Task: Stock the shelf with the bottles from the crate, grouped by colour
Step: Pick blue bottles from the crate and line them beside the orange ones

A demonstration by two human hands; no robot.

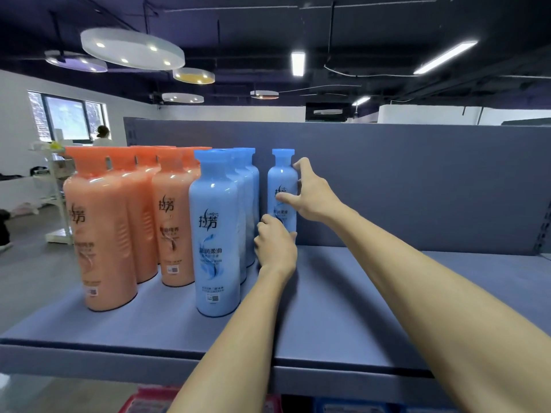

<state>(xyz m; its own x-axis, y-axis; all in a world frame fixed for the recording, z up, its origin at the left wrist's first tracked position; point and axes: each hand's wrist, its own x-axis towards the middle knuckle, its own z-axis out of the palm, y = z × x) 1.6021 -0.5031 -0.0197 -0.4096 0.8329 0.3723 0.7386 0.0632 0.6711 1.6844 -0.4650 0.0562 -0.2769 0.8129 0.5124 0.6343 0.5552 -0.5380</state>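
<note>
Several orange bottles stand upright in rows far to the left of both hands, on the grey-blue shelf. Just right of them, and immediately left of the left hand, a row of blue bottles runs from front to back, the nearest one showing its label; exactly how many stand behind it cannot be told. The left hand reaches in low, its fingers curled round the foot of a single blue bottle that stands upright near the back panel, a small gap apart from the blue row. The right hand meets the same bottle higher up from its right side: the thumb lies across the label at the front and the fingers wrap toward the shoulder behind, so the bottle is held between both hands. Whether its base sits fully on the shelf is hidden by the left hand. To the right of the right hand the shelf runs on to a slotted upright. Below the forearms, under the shelf edge, a red crate shows in part.
</note>
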